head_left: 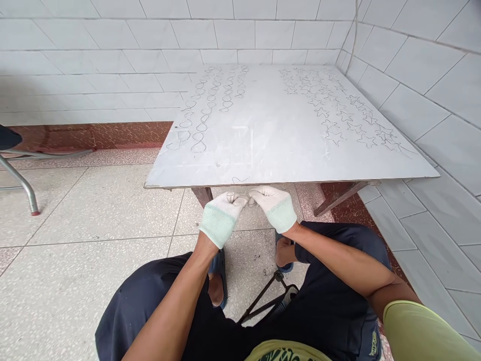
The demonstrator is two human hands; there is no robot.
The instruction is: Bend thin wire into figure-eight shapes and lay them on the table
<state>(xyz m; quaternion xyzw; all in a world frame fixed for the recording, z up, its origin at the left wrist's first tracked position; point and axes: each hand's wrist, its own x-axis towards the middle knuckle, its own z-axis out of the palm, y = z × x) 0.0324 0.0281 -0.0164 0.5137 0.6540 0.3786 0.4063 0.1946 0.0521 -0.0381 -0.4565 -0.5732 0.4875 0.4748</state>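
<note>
Both hands wear white gloves with pale green cuffs and meet just in front of the table's near edge. My left hand (227,203) is closed, its fingertips pinched on a thin wire. My right hand (271,198) pinches the same wire, close beside the left fingertips. A curved, wavy stretch of thin wire (240,179) shows above the fingers at the table edge; whether it joins the held part I cannot tell. The held shape is mostly hidden by the gloves.
A white-topped table (263,150) stands ahead. Rows of looped wire shapes (203,118) lie at its left, and many wire stars (336,135) at its right. Tiled walls (233,35) stand behind and right. A metal chair leg (28,193) is at far left.
</note>
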